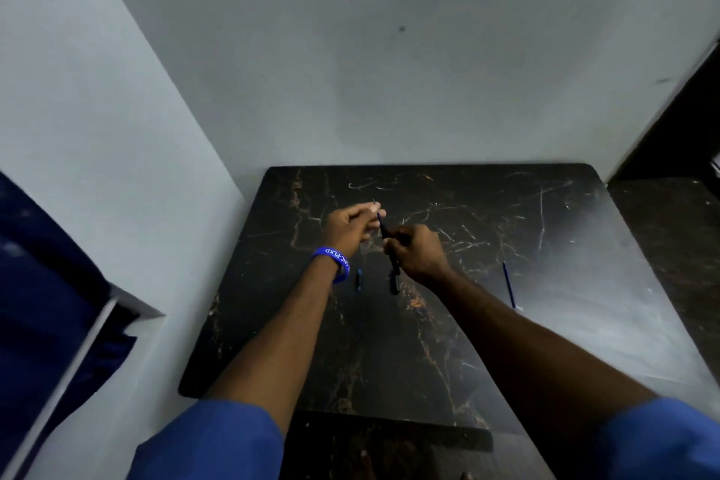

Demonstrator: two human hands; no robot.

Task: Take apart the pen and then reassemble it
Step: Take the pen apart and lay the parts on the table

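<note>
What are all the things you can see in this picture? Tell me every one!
table: 1, black marble look with brown veins, against the grey wall
pen barrel: 1, dark, in the right hand
refill: 1, thin, blue, sticking out of the barrel's far end toward the left hand
small pen parts: 2, dark, one with a blue bit, on the table under the hands
second refill: 1, blue, lying on the table at the right
wristband: 1, blue with white letters, left wrist
sleeves: 2, blue
left hand: 1, pinching the refill
right hand: 1, gripping the barrel
</note>
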